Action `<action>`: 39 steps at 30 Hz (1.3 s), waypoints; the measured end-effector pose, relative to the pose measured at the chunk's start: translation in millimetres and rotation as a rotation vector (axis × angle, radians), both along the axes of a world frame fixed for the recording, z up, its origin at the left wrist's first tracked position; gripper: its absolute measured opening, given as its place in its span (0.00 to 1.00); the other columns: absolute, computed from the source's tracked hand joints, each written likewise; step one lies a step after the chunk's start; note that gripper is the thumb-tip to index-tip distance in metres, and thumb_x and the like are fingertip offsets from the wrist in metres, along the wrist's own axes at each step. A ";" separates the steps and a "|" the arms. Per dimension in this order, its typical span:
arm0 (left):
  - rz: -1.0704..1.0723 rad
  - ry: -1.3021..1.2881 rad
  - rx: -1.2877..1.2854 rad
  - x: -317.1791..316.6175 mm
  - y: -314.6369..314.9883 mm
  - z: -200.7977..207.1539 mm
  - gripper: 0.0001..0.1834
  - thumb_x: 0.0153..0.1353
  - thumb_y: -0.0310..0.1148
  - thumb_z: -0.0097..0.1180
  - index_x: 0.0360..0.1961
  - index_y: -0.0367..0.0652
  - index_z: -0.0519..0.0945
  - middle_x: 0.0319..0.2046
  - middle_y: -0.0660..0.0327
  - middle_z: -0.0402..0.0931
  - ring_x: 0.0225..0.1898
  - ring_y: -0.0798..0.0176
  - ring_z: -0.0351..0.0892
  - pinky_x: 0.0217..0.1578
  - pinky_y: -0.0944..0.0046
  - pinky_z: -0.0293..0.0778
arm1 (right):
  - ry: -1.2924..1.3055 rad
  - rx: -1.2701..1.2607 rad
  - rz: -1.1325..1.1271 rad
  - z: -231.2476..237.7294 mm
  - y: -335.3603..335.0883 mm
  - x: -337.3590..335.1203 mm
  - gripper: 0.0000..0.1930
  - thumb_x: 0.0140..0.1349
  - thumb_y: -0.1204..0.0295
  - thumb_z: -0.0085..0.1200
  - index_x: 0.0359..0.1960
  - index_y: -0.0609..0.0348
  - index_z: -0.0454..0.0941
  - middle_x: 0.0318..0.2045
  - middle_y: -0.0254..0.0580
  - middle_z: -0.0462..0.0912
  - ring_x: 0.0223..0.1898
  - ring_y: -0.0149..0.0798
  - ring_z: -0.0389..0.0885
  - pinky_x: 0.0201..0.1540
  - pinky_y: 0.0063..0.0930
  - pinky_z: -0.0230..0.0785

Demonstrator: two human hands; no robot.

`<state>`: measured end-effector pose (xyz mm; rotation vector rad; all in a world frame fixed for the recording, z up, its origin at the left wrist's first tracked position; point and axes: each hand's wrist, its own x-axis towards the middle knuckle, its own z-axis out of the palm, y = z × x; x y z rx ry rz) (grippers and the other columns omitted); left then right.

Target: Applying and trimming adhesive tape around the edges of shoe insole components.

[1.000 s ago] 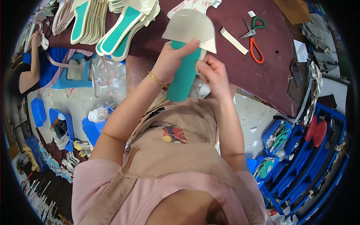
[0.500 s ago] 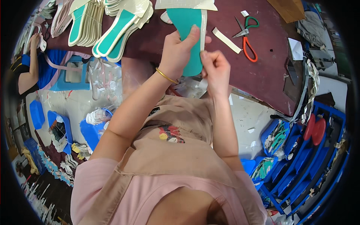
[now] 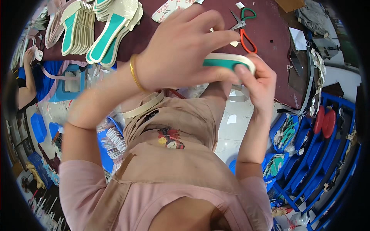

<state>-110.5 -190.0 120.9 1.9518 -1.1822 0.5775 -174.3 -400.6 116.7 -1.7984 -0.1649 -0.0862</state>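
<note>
A green insole [image 3: 220, 63] with a white edge lies sideways between my hands, above the table's near edge. My left hand [image 3: 181, 54], slightly blurred and wearing a gold bangle, wraps it with the thumb along its near side and hides much of it. Its rounded right end is pinched by my right hand [image 3: 260, 79], the thumb pressing on the green face. A cream strip [image 3: 144, 106] curves over the apron below my left wrist; where it leads is hidden. Some pale strip also dangles under my right hand.
Stacked green-and-white insoles [image 3: 79, 32] lie at the table's far left. Scissors [image 3: 243, 32] with red and green handles rest beyond my hands, near a white printed piece [image 3: 169, 9]. Blue racks [image 3: 320, 154] stand at right. Another person's arm [image 3: 29, 73] shows at far left.
The insole has swung from pointing away to lying sideways. My left hand has turned over it, and my right hand has moved right to its end. A cream strip now shows over the apron.
</note>
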 end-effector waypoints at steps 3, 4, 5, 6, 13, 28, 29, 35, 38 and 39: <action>-0.156 0.230 0.423 19.3 4.6 22.2 0.16 0.54 0.42 0.59 0.29 0.36 0.78 0.17 0.56 0.70 0.18 0.58 0.68 0.21 0.64 0.64 | -0.156 -0.201 0.228 17.2 5.6 14.1 0.07 0.53 0.75 0.60 0.32 0.65 0.77 0.26 0.34 0.75 0.27 0.24 0.71 0.31 0.16 0.63; -0.299 0.623 0.771 22.1 10.3 28.2 0.17 0.54 0.41 0.60 0.26 0.35 0.78 0.16 0.55 0.68 0.17 0.58 0.67 0.19 0.63 0.62 | -0.204 -0.067 0.204 20.0 -7.2 18.2 0.06 0.52 0.77 0.60 0.31 0.65 0.77 0.27 0.35 0.75 0.27 0.24 0.70 0.30 0.15 0.62; -0.298 0.624 0.774 22.0 17.6 28.0 0.17 0.54 0.41 0.60 0.26 0.35 0.78 0.16 0.55 0.68 0.17 0.58 0.67 0.19 0.63 0.62 | -0.246 0.068 0.176 22.1 -15.1 19.2 0.05 0.52 0.79 0.59 0.30 0.65 0.78 0.27 0.36 0.75 0.26 0.24 0.70 0.29 0.15 0.61; -0.309 0.549 0.625 21.9 26.1 27.5 0.18 0.54 0.41 0.60 0.23 0.34 0.77 0.15 0.55 0.67 0.17 0.58 0.67 0.19 0.63 0.62 | -0.172 0.097 0.167 24.2 -18.1 12.8 0.05 0.50 0.83 0.59 0.30 0.64 0.78 0.29 0.38 0.76 0.25 0.21 0.70 0.27 0.13 0.60; -0.130 0.813 -0.249 -22.7 16.3 11.7 0.15 0.56 0.40 0.59 0.28 0.35 0.81 0.17 0.64 0.75 0.19 0.78 0.71 0.19 0.73 0.64 | -0.176 0.660 -0.019 -18.2 56.1 2.1 0.05 0.56 0.77 0.58 0.29 0.64 0.74 0.32 0.41 0.77 0.20 0.16 0.67 0.19 0.10 0.57; -0.131 1.377 -0.634 -1.7 15.5 -16.7 0.25 0.62 0.53 0.45 0.40 0.37 0.76 0.35 0.60 0.77 0.35 0.72 0.75 0.37 0.72 0.71 | -0.203 -0.305 0.059 -39.2 80.6 4.4 0.11 0.64 0.68 0.49 0.27 0.61 0.67 0.19 0.28 0.71 0.24 0.21 0.69 0.25 0.22 0.60; -0.255 1.462 -0.690 7.8 20.1 -21.0 0.28 0.63 0.55 0.42 0.43 0.37 0.75 0.40 0.59 0.75 0.39 0.71 0.74 0.40 0.71 0.71 | -0.207 -0.302 0.061 -34.2 80.4 10.7 0.11 0.64 0.68 0.49 0.27 0.61 0.67 0.19 0.28 0.71 0.24 0.21 0.69 0.25 0.22 0.60; -0.503 1.385 -0.999 -13.8 12.5 -30.9 0.34 0.63 0.58 0.35 0.53 0.36 0.66 0.45 0.55 0.74 0.47 0.59 0.75 0.49 0.62 0.71 | 0.293 0.459 0.217 -19.3 50.6 32.9 0.05 0.60 0.72 0.54 0.31 0.62 0.76 0.24 0.28 0.76 0.22 0.17 0.68 0.23 0.12 0.59; -0.813 1.403 -0.995 -7.6 28.9 -33.2 0.35 0.63 0.60 0.32 0.49 0.35 0.68 0.38 0.53 0.75 0.44 0.55 0.76 0.48 0.59 0.71 | 0.374 0.385 0.246 -28.3 36.2 19.0 0.05 0.59 0.73 0.55 0.29 0.62 0.77 0.21 0.27 0.75 0.17 0.16 0.63 0.18 0.13 0.52; -0.808 1.405 -1.001 -6.0 29.5 -33.0 0.35 0.63 0.60 0.32 0.49 0.35 0.68 0.38 0.53 0.75 0.44 0.55 0.76 0.48 0.59 0.71 | 0.363 0.504 0.238 -32.0 43.2 9.5 0.05 0.58 0.74 0.56 0.28 0.63 0.77 0.20 0.27 0.74 0.15 0.15 0.59 0.15 0.14 0.46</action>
